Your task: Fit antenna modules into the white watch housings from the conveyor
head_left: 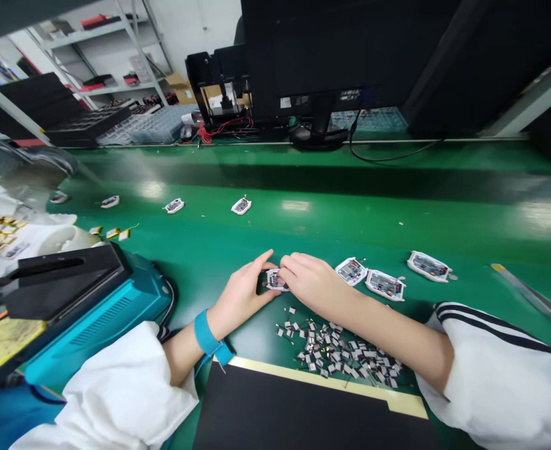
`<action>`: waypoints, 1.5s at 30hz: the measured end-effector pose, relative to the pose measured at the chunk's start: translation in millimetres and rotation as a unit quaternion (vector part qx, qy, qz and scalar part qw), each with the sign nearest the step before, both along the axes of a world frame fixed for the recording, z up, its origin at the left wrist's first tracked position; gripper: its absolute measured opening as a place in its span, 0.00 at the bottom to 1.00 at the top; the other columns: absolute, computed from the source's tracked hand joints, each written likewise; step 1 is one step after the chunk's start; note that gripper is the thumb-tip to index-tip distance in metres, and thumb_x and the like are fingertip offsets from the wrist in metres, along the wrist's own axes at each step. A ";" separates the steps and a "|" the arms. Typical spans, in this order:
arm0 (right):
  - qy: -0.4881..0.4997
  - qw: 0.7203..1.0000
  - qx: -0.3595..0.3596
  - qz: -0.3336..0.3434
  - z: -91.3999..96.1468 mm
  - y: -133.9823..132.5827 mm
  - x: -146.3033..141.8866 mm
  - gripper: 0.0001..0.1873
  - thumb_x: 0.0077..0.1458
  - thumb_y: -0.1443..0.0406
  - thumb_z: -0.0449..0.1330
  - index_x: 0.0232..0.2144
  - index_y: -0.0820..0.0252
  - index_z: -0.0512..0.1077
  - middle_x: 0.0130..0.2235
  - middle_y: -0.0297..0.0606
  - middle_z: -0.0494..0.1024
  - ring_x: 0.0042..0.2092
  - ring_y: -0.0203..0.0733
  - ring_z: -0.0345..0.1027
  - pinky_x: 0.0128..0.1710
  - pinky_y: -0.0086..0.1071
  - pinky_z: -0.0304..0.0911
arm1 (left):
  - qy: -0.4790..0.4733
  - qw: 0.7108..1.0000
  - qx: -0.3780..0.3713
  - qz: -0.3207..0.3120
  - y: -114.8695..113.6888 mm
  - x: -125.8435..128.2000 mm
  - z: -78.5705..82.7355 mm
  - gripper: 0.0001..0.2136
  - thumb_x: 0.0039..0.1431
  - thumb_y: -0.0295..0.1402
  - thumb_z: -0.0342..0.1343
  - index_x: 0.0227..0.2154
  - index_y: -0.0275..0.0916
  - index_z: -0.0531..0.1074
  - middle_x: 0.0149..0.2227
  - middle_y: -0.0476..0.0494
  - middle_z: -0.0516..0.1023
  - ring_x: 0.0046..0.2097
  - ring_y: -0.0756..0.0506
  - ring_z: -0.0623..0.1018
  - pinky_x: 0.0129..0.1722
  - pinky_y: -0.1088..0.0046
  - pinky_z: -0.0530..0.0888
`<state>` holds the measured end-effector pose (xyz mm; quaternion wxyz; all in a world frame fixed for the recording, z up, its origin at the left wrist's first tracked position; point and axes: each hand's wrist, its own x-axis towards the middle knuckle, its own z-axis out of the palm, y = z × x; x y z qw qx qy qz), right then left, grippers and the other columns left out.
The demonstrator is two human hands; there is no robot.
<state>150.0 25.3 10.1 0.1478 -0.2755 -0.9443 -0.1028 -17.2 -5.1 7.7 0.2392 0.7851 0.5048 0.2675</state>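
My left hand point(242, 290) and my right hand point(309, 280) meet over a small white-framed circuit board point(275, 281) lying on the green belt point(303, 219). Both hands pinch it, fingers curled at its edges. A blue strap circles my left wrist point(206, 332). Just below my right forearm lies a heap of several small silver parts point(341, 353). Three more boards sit right of my right hand: one point(351, 270) close by, one point(385, 284) beyond it, one point(429, 265) farthest.
Further boards point(241, 205) point(174, 205) point(110, 201) lie spaced along the belt's far side. A teal and black machine point(92, 300) stands at left. A black mat point(303, 412) lies at the near edge. A dark monitor point(331, 56) stands behind the belt, shelving at far left.
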 end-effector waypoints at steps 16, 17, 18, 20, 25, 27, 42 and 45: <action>0.096 0.994 0.031 0.044 0.1 1.7 4.1 0.09 0.53 0.69 0.50 0.22 0.63 0.65 0.24 0.35 0.64 0.28 0.36 0.53 0.28 0.30 0.51 | -0.165 0.980 -0.113 -0.025 -4.3 1.9 3.6 0.31 0.43 0.25 0.58 0.52 0.39 0.53 0.41 0.46 0.73 0.38 0.51 0.74 0.44 0.73 0.72; 0.105 0.993 0.011 0.043 -0.8 1.8 3.8 0.09 0.53 0.68 0.50 0.22 0.63 0.65 0.24 0.35 0.64 0.28 0.36 0.53 0.28 0.30 0.51 | -0.167 0.979 -0.113 -0.026 -4.5 1.9 4.0 0.31 0.43 0.25 0.59 0.52 0.39 0.53 0.41 0.45 0.73 0.38 0.50 0.74 0.44 0.72 0.72; 0.121 0.992 -0.016 0.040 -1.4 1.8 3.6 0.09 0.53 0.68 0.50 0.23 0.63 0.66 0.24 0.36 0.65 0.28 0.36 0.53 0.28 0.30 0.53 | -0.173 0.978 -0.113 -0.026 -4.9 2.0 4.3 0.31 0.43 0.26 0.59 0.51 0.40 0.53 0.41 0.45 0.73 0.39 0.50 0.75 0.44 0.72 0.72; 0.163 0.983 -0.076 0.039 -2.0 1.1 3.7 0.08 0.54 0.69 0.50 0.25 0.63 0.67 0.27 0.36 0.67 0.30 0.36 0.55 0.30 0.28 0.55 | -0.186 0.975 -0.116 -0.020 -5.7 2.5 4.5 0.31 0.43 0.27 0.60 0.51 0.40 0.54 0.42 0.45 0.73 0.40 0.49 0.75 0.44 0.71 0.72; 0.168 0.980 -0.095 0.051 2.3 -2.5 5.9 0.12 0.54 0.74 0.46 0.33 0.65 0.69 0.32 0.38 0.71 0.33 0.36 0.57 0.33 0.29 0.58 | -0.178 0.980 -0.086 0.022 -8.2 5.0 4.9 0.29 0.42 0.27 0.60 0.48 0.39 0.56 0.40 0.45 0.74 0.37 0.50 0.76 0.42 0.72 0.73; 0.137 0.989 -0.048 0.042 5.5 -3.3 5.8 0.12 0.55 0.72 0.46 0.35 0.65 0.69 0.32 0.39 0.71 0.32 0.38 0.57 0.32 0.30 0.58 | -0.163 0.984 -0.064 0.036 -9.0 6.0 5.2 0.28 0.42 0.25 0.59 0.48 0.39 0.57 0.39 0.47 0.75 0.37 0.50 0.76 0.41 0.72 0.73; 0.333 0.918 -0.216 -0.012 -0.3 2.4 -1.7 0.03 0.50 0.69 0.56 0.25 0.61 0.68 0.27 0.34 0.70 0.32 0.34 0.61 0.34 0.30 0.58 | -0.286 0.951 -0.113 0.042 -9.7 7.6 8.4 0.27 0.39 0.26 0.62 0.45 0.36 0.59 0.39 0.43 0.74 0.37 0.48 0.76 0.41 0.70 0.74; 0.343 0.909 -0.236 -0.021 -1.6 4.3 -2.3 0.05 0.49 0.67 0.57 0.23 0.61 0.68 0.28 0.35 0.70 0.33 0.34 0.62 0.34 0.30 0.59 | -0.299 0.947 -0.105 0.049 -9.3 8.3 5.0 0.25 0.40 0.27 0.62 0.43 0.36 0.60 0.38 0.42 0.75 0.38 0.48 0.76 0.42 0.70 0.74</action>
